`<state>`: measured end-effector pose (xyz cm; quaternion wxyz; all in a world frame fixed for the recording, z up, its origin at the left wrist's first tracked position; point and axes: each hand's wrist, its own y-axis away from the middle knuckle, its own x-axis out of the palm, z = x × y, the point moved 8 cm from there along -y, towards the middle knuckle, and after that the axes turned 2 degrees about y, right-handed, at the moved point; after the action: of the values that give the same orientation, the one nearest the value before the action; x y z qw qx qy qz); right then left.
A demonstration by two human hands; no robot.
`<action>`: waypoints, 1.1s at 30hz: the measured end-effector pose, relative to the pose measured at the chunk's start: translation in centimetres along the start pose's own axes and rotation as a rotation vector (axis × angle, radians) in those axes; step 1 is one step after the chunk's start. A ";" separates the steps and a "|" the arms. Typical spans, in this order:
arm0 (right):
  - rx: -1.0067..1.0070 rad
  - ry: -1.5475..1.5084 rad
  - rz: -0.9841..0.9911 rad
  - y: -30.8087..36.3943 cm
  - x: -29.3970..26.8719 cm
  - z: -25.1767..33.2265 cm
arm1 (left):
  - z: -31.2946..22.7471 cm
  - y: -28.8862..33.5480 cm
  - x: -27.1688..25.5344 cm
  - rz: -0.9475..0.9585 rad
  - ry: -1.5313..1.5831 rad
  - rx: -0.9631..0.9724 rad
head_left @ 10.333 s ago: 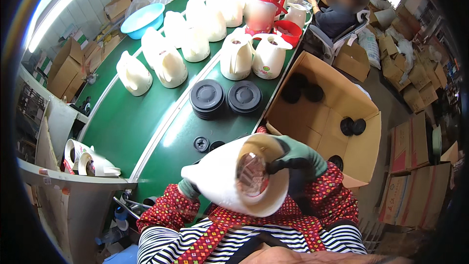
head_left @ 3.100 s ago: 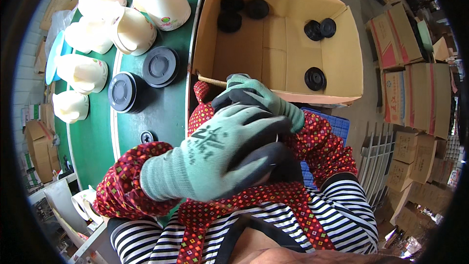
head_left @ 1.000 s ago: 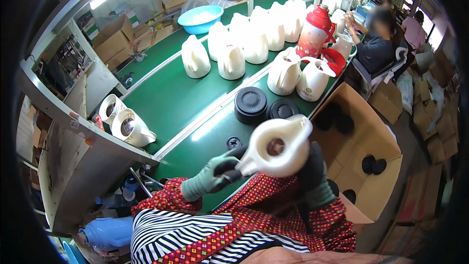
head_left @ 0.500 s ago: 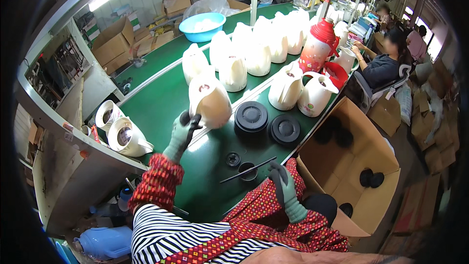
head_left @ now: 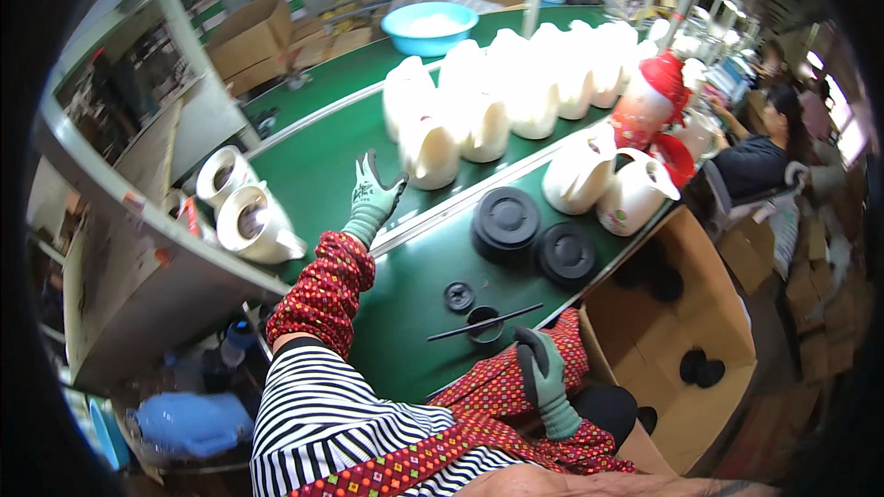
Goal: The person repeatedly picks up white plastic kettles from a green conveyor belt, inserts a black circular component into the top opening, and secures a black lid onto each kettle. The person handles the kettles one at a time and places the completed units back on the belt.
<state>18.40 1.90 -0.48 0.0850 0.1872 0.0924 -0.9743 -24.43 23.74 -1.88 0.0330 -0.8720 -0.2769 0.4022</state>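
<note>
My left hand (head_left: 372, 195), in a green glove with a dark palm, reaches over the green work surface (head_left: 410, 299) with its fingers spread and nothing in them. Just right of it stands a white jug-shaped shell (head_left: 429, 155), at the near left end of several similar shells. My right hand (head_left: 545, 379), gloved alike, is held low above my lap, its fingers loosely bent and apparently without an object. Beyond it, a thin black rod (head_left: 442, 336) lies across a small dark cup (head_left: 485, 324). A small black disc (head_left: 458, 295) rests beside the cup.
Stacked black round parts (head_left: 505, 218) and another black stack (head_left: 565, 253) stand mid-table. An open cardboard box (head_left: 723, 317) is on the right. Two white jugs (head_left: 253, 223) lie at left. A red flask (head_left: 649, 97) and a seated co-worker (head_left: 760, 152) are farther right.
My left hand has come off the nearest white shell and opened; that shell now stands closer to the others. The view has shifted. My right hand stays near my lap.
</note>
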 end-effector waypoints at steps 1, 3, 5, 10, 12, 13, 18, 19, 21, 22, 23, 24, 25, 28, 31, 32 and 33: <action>-0.028 0.024 -0.005 0.3 -0.1 0.1 | -0.9 1.3 -2.6 0.041 -0.027 -0.093; -0.081 0.047 -0.009 0.4 -0.1 0.6 | 0.8 3.8 -8.6 -0.043 -0.241 -0.167; -0.084 0.037 0.007 0.5 0.3 0.6 | 4.4 6.0 -13.3 -0.176 -0.460 -0.184; -0.032 0.006 -0.025 0.6 -0.1 0.4 | 14.2 5.8 -16.7 -0.085 -0.601 -0.310; -0.074 -0.070 -0.009 0.6 0.3 -0.3 | 17.1 6.1 -17.0 -0.072 -0.570 -0.307; -0.031 -0.068 0.044 0.5 0.7 -0.8 | 18.0 6.1 -16.8 -0.070 -0.544 -0.293; -0.032 -0.040 0.061 -0.8 0.5 -2.1 | 15.7 4.8 -15.6 -0.133 -0.236 -0.089; 0.065 -0.065 0.056 -1.3 -0.1 -1.2 | 12.4 5.2 -14.7 -0.121 -0.152 -0.001; 0.180 -0.076 0.053 -2.9 -0.9 0.8 | 2.3 8.7 -13.2 -0.126 -0.045 0.241; 0.196 -0.065 0.055 -3.8 -0.6 1.3 | -3.0 10.7 -12.9 -0.049 -0.055 0.300; 0.167 -0.189 0.005 -4.8 0.2 0.8 | -8.2 12.9 -12.6 0.032 -0.054 0.358; 0.184 -0.275 0.034 -5.5 0.8 2.6 | -10.8 14.5 -12.7 0.059 0.036 0.449; 0.207 -0.351 0.061 -6.2 0.4 5.5 | -12.9 16.1 -12.3 0.131 0.000 0.505; 0.184 -0.494 0.037 -8.5 0.0 4.8 | -20.9 21.2 -11.3 0.287 0.079 0.733; 0.420 -0.819 -0.038 -7.1 -0.1 -1.9 | -25.1 25.6 -8.6 0.497 0.176 0.869; 0.493 -0.831 -0.008 -5.2 -1.3 -0.8 | -26.3 27.1 -8.2 0.522 0.135 0.927; 0.565 -0.847 0.023 -3.3 -2.5 0.3 | -27.6 28.2 -8.1 0.585 0.101 0.954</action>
<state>19.95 5.34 1.30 0.0716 -0.2074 -0.2191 -0.9507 4.05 0.36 14.35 0.3241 -0.8192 0.1909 0.4329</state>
